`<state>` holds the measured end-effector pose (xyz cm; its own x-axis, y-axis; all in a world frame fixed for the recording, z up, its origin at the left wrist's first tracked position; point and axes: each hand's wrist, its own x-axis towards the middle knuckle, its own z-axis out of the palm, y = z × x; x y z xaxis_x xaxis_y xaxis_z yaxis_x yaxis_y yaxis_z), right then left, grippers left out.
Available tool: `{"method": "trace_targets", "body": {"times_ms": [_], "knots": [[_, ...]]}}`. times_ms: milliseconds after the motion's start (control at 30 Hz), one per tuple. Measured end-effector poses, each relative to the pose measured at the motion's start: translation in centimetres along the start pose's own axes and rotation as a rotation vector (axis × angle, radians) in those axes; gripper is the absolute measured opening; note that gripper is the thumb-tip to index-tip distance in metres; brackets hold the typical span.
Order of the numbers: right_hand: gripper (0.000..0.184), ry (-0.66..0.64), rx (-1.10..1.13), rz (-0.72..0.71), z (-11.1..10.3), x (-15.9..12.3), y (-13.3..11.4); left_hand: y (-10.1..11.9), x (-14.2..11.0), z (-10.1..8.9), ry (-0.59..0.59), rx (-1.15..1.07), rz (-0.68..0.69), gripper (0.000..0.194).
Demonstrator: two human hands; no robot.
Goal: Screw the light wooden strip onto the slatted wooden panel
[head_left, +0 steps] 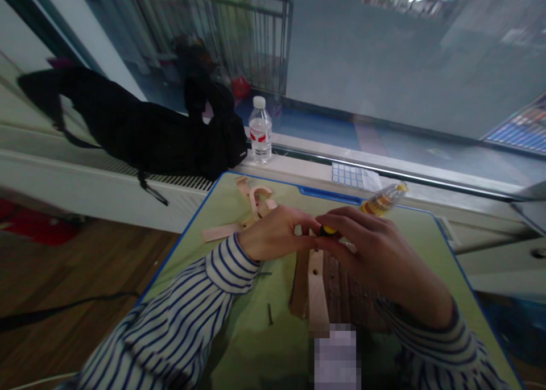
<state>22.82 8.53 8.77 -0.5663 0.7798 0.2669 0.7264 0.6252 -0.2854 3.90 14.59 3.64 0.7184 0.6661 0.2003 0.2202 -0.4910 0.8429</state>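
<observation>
My right hand (375,248) is closed around a screwdriver with a clear yellow handle (386,199). Its yellow and black front end shows between the fingers. My left hand (279,231) is pinched at that dark end; what its fingertips grip is hidden. Just below both hands, a pale wooden strip (316,287) with a hole lies along a brown ridged block (345,293), partly covered by my right hand. A loose screw (269,314) lies left of the block. Beyond my left wrist are joined wooden pieces, one a curved hook (259,199).
The green table (239,350) has a blue rim. Behind it, a water bottle (260,131) and a black backpack (170,134) rest on the window ledge. A blue-and-white gridded sheet (347,174) lies there too. A pixelated patch covers the bottom middle.
</observation>
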Motion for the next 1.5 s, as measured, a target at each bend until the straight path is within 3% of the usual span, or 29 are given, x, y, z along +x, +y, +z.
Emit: {"method": "trace_targets", "body": {"times_ms": [167,533,800,933,1133,1400,1500], "knots": [[0.032,-0.009,0.03,-0.02,-0.3,-0.1,-0.2,0.1,0.0,-0.1,-0.019,-0.002,0.027,0.01],[0.022,0.007,-0.07,0.015,0.2,0.0,0.1,-0.9,0.0,0.0,-0.161,-0.019,0.095,0.019],[0.024,-0.008,-0.054,0.031,0.0,0.1,-0.1,-0.1,-0.1,-0.3,-0.035,-0.01,-0.002,0.015],[0.032,-0.003,-0.039,0.009,-0.2,-0.2,-0.2,0.1,0.0,-0.2,-0.016,-0.032,0.012,0.015],[0.031,-0.005,0.024,-0.039,-0.3,-0.4,-0.2,0.2,0.0,-0.4,-0.041,-0.017,0.024,0.01],[0.022,0.007,-0.065,0.015,-0.2,0.0,0.1,-0.5,-0.1,-0.2,-0.158,-0.048,0.081,0.02],[0.021,0.0,-0.063,0.014,-0.3,-0.1,0.0,-0.5,-0.1,-0.2,-0.151,-0.036,0.07,0.02]]}}
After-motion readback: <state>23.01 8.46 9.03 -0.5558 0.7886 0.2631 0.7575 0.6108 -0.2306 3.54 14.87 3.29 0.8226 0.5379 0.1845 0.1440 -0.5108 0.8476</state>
